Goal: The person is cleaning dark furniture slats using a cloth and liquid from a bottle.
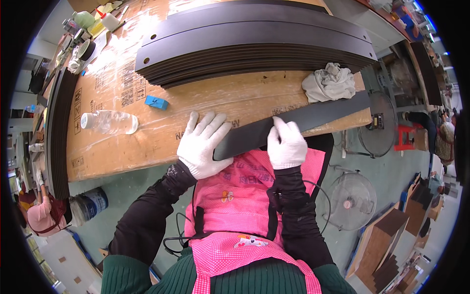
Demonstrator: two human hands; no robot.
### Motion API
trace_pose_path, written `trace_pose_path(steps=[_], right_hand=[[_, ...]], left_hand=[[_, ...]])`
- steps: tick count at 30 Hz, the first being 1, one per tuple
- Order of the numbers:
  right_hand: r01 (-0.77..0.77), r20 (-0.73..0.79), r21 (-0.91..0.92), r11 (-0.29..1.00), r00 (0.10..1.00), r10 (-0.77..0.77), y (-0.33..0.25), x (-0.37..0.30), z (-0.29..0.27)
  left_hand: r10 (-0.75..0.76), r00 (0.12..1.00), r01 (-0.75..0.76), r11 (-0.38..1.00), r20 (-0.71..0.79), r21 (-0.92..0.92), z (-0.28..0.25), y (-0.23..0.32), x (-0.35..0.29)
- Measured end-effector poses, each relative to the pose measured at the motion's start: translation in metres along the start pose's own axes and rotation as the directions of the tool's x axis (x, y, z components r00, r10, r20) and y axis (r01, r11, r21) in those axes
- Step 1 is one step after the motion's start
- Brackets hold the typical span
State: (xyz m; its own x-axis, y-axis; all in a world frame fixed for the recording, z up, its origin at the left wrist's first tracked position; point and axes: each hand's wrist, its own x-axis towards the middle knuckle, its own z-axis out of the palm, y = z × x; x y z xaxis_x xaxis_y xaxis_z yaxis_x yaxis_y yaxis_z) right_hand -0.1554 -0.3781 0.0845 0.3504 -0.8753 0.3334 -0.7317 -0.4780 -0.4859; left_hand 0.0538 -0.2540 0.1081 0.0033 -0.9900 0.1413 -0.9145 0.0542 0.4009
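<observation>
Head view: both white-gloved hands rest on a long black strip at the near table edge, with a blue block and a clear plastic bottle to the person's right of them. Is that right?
Not quite. In the head view, the blue block and the clear plastic bottle lie to the person's left of the hands. The rest holds: the left hand and right hand, both white-gloved, rest on the long black strip at the near table edge.

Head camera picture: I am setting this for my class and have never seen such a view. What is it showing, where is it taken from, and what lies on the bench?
A wide camera on a person's head looks down, so edges bend. The two gloved hands are the wearer's own. The left hand lies flat on one end of a dark strip; the right hand presses on it. On the cardboard-covered bench lie a stack of dark curved strips, a rag, a clear bottle and a blue block.
</observation>
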Motion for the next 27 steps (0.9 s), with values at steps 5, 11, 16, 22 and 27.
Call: trace_pose_path(steps=[5,11,16,22,27], right_hand=[[0.02,-0.002,-0.014,1.0,1.0,-0.02,0.002,-0.003,0.003],[0.04,-0.001,0.026,0.999,0.999,-0.04,0.0,-0.007,0.004],[-0.018,0.011,-0.001,1.0,1.0,0.018,0.009,0.001,0.003],[0.035,0.027,-0.006,0.999,0.999,-0.035,0.001,-0.002,0.003],[0.023,0.022,-0.004,1.0,0.999,-0.023,-0.001,-0.003,0.001]], left_hand=[[0.0,1.0,0.0,1.0,0.003,-0.004,0.0,0.0,0.0],[0.004,1.0,-0.004,1.0,-0.003,-0.021,0.002,-0.001,0.001],[0.011,1.0,-0.011,1.0,-0.007,-0.029,0.002,-0.002,0.001],[0.014,1.0,-0.014,1.0,-0.001,-0.013,0.001,-0.003,-0.001],[0.022,1.0,-0.023,0.999,-0.008,-0.032,0.001,-0.003,0.0]])
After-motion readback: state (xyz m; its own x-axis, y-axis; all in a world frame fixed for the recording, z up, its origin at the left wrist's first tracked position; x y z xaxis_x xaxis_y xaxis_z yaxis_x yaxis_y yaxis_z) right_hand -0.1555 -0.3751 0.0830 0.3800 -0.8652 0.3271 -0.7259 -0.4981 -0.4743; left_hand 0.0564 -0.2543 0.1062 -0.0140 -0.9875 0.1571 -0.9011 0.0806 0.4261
